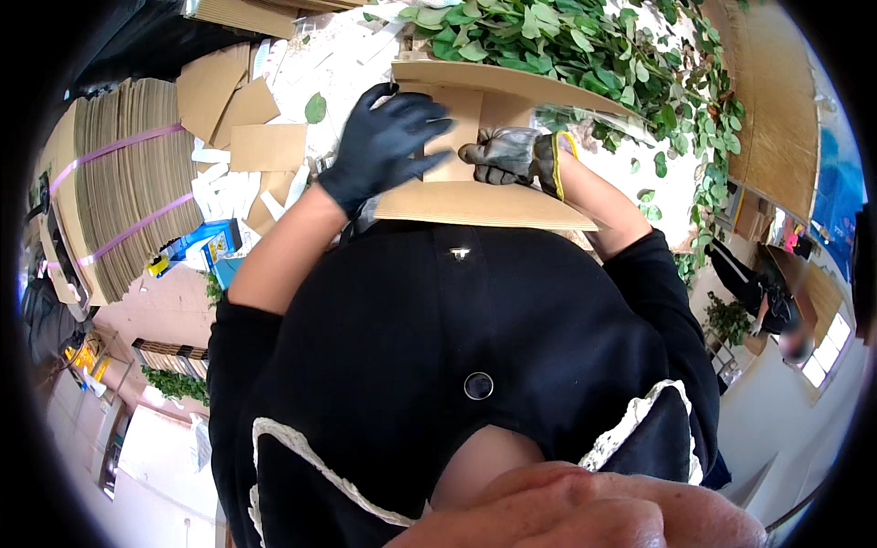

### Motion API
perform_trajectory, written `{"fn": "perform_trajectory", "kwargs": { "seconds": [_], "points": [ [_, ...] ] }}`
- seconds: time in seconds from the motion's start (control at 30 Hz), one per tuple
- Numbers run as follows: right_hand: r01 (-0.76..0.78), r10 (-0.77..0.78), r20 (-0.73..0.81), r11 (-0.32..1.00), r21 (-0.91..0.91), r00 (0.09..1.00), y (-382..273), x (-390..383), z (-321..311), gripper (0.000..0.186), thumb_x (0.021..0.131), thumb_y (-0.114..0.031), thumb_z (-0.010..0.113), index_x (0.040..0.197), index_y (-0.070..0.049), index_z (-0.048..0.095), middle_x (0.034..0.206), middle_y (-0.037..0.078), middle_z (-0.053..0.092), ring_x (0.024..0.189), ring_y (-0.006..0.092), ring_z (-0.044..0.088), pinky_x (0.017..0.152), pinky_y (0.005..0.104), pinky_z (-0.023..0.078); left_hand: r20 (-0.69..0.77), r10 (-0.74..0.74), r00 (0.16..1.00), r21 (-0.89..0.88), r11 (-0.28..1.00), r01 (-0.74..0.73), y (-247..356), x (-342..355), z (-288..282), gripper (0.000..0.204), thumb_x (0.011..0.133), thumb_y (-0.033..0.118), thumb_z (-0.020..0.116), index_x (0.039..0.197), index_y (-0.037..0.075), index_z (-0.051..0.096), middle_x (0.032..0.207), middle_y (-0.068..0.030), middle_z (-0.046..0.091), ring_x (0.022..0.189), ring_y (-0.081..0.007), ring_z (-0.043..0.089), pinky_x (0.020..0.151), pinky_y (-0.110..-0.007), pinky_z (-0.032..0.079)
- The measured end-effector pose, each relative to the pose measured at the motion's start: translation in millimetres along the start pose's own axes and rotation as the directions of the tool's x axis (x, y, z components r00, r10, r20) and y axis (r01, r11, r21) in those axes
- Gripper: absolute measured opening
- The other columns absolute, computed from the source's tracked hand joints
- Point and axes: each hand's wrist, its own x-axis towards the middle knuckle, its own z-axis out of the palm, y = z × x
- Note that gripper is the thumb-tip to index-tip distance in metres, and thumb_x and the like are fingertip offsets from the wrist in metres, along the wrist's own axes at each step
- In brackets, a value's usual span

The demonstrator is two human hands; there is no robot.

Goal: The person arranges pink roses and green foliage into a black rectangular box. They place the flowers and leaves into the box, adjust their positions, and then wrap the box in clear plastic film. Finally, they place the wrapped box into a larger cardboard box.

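A folded piece of brown corrugated cardboard [484, 205] lies in front of my body, with long walls at its near and far sides and a flat middle between them. My left hand [388, 142], in a black glove, is over its left end; the fingers are apart and slightly blurred, and I see nothing in them. Inside the fold, toward the right, is my right hand [510, 157] in a grey and black glove with a yellow-edged cuff. Its fingers are curled closed against the middle panel, and whatever they may hold is hidden.
Green leafy stems [566, 41] spread over the far and right side of the white table. To the left stands a strapped stack of cardboard [128, 173], beside loose cardboard pieces [267, 148], white strips and a blue box [215, 242]. Another person [776, 306] is at far right.
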Motion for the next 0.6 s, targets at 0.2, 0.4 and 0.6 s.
{"fn": "perform_trajectory", "kwargs": {
  "seconds": [0.2, 0.4, 0.6],
  "points": [
    [-0.051, -0.050, -0.139, 0.765, -0.642, 0.989, -22.8, 13.1, 10.1, 0.054, 0.092, -0.050, 0.048, 0.077, -0.003, 0.071, 0.065, 0.005, 0.067, 0.053, 0.0163, 0.063, 0.059, 0.0324, 0.053, 0.406, -0.049, 0.912, -0.048, 0.996, 0.075, -38.1, -30.9, 72.5, 0.089, 0.077, 0.042, 0.074, 0.150, 0.011, 0.033, 0.154, -0.0133, 0.032, 0.142, -0.0334, 0.029, 0.120, -0.046, 0.018],
    [-0.012, -0.335, -0.227, 0.537, -0.843, 0.915, -6.2, 42.3, 17.4, 0.048, 0.084, -0.045, 0.052, 0.091, -0.001, 0.071, 0.079, 0.014, 0.070, 0.072, 0.0320, 0.066, 0.071, 0.0424, 0.051, 0.439, -0.038, 0.898, -0.065, 0.995, 0.074, -35.1, -31.1, 72.1, 0.079, 0.078, 0.027, 0.070, 0.148, 0.011, 0.037, 0.155, -0.0146, 0.032, 0.142, -0.0349, 0.030, 0.118, -0.047, 0.023],
    [-0.127, -0.295, -0.151, 0.099, -0.987, 0.944, -33.7, -31.6, 9.1, 0.039, 0.089, -0.041, 0.056, 0.098, -0.007, 0.072, 0.091, 0.018, 0.071, 0.088, 0.0355, 0.068, 0.077, 0.0417, 0.053, 0.450, 0.128, 0.884, -0.069, 0.992, -0.108, -42.1, -21.5, 74.1, 0.073, 0.082, 0.034, 0.069, 0.145, 0.011, 0.042, 0.152, -0.0148, 0.037, 0.139, -0.0355, 0.035, 0.115, -0.046, 0.028]
  ]
}}
